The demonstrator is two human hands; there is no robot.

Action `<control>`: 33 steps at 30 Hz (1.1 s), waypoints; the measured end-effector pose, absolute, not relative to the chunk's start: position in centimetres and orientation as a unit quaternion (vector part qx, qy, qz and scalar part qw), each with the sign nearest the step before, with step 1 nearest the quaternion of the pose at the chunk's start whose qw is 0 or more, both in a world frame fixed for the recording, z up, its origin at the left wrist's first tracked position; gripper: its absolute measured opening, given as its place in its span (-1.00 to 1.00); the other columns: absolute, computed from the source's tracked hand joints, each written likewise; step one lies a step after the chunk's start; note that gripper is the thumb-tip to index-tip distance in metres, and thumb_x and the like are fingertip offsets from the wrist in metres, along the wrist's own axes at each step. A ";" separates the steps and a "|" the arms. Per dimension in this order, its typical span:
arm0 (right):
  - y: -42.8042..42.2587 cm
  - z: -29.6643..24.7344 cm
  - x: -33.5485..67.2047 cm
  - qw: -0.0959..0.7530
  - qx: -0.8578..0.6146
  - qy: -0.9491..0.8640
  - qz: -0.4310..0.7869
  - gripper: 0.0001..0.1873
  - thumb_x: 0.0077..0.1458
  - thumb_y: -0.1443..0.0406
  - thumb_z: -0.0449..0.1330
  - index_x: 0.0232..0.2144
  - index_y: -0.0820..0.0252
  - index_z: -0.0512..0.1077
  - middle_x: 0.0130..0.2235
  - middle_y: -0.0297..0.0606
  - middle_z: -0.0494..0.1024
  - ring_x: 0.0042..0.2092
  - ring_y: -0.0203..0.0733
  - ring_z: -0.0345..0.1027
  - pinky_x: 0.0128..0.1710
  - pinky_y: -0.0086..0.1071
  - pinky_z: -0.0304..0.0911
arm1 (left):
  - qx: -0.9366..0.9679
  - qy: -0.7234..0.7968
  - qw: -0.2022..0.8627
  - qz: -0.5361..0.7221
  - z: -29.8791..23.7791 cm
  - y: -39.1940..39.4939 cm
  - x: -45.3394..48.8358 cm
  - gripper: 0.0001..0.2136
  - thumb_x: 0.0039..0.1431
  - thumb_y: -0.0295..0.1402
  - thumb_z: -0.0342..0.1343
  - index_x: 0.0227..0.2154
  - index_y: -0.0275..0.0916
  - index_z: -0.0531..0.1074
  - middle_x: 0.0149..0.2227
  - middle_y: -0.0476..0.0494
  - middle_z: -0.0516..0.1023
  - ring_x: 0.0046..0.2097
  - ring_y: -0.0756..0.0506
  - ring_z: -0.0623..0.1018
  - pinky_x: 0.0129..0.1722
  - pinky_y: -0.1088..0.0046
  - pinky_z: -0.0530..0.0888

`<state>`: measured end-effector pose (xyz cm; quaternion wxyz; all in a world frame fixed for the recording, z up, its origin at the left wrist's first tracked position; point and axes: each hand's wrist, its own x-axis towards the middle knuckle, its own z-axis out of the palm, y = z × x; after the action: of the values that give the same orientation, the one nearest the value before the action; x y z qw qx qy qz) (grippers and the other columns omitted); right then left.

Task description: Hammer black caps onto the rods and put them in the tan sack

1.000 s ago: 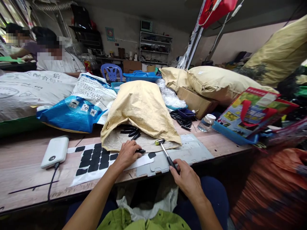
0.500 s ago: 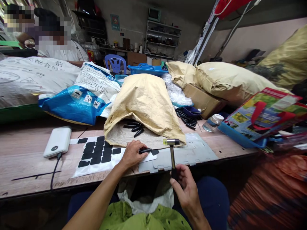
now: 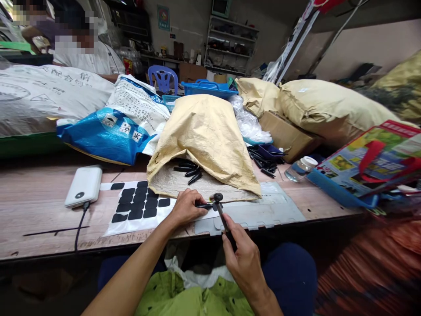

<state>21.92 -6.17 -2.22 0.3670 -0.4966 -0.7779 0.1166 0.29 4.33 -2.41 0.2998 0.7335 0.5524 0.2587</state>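
Observation:
My left hand (image 3: 188, 207) rests at the table's front edge, its fingers closed around a slim black pen-like piece (image 3: 206, 206) that points right. My right hand (image 3: 241, 248) grips a small hammer (image 3: 221, 210) by its dark handle. The hammer's round head is at the tip of the black piece; whether they touch I cannot tell. Under both lies a grey board (image 3: 253, 213). Several similar black pieces (image 3: 190, 170) lie in the mouth of the tan woven sack (image 3: 204, 127). To the left is a white sheet of black rounded patches (image 3: 138, 202).
A white power bank (image 3: 83, 186) with a cable lies at left. A blue-white bag (image 3: 108, 136) sits behind it. At right are a pile of black pieces (image 3: 265, 162), a clear jar (image 3: 301, 169) and a blue tray (image 3: 342, 191). A person in white (image 3: 85, 61) sits far left.
My right hand has swung the hammer left and turned it, bringing its head to the black piece's tip. My left hand keeps its hold. The view has shifted slightly.

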 end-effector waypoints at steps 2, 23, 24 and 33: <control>-6.3 -2.1 21.7 0.358 -0.505 -0.777 0.110 -0.39 0.31 0.41 0.03 0.37 0.03 0.20 0.18 -0.18 0.51 0.16 -0.08 0.44 0.18 -0.23 0.39 | 0.731 0.554 0.303 0.260 -2.4 4.3 0.4 -0.87 -0.03 -0.32 0.35 -0.35 -0.13 0.64 -0.25 -0.03 0.64 -0.09 -0.17 0.47 -0.03 0.27 0.27; -5.5 0.2 21.6 0.307 -0.587 -0.746 0.074 -0.46 0.30 0.36 0.04 0.30 -0.02 0.30 0.09 -0.23 0.56 0.03 -0.10 0.50 -0.01 -0.32 0.41 | 0.730 0.551 0.283 0.289 -3.0 4.0 0.1 -0.62 -0.08 -0.32 0.40 -0.13 -0.08 0.57 -0.33 0.03 0.58 -0.16 -0.15 0.48 -0.11 0.32 0.27; -5.2 0.4 22.0 0.291 -0.609 -0.736 0.049 -0.45 0.28 0.36 0.05 0.29 -0.03 0.32 0.05 -0.24 0.57 -0.01 -0.10 0.52 -0.06 -0.33 0.41 | 0.733 0.550 0.278 0.287 -3.0 4.0 0.1 -0.70 -0.08 -0.32 0.40 -0.20 -0.09 0.59 -0.32 0.02 0.59 -0.15 -0.16 0.48 -0.09 0.30 0.27; -2.7 -1.9 24.5 0.164 -0.681 -0.709 -0.079 -0.55 0.20 0.42 0.14 0.12 0.13 0.48 -0.21 -0.21 0.52 -0.21 -0.10 0.42 -0.26 -0.30 0.29 | 0.753 0.497 0.295 0.315 -3.7 4.1 -0.7 -0.87 0.17 -0.24 0.28 -0.24 -0.09 0.62 -0.21 -0.05 0.62 -0.05 -0.17 0.45 0.01 0.23 0.21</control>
<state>24.47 -2.75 -1.85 0.1641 -0.6811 -0.7091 -0.0792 -0.71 4.11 -3.75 0.2955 0.7528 0.4967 0.3150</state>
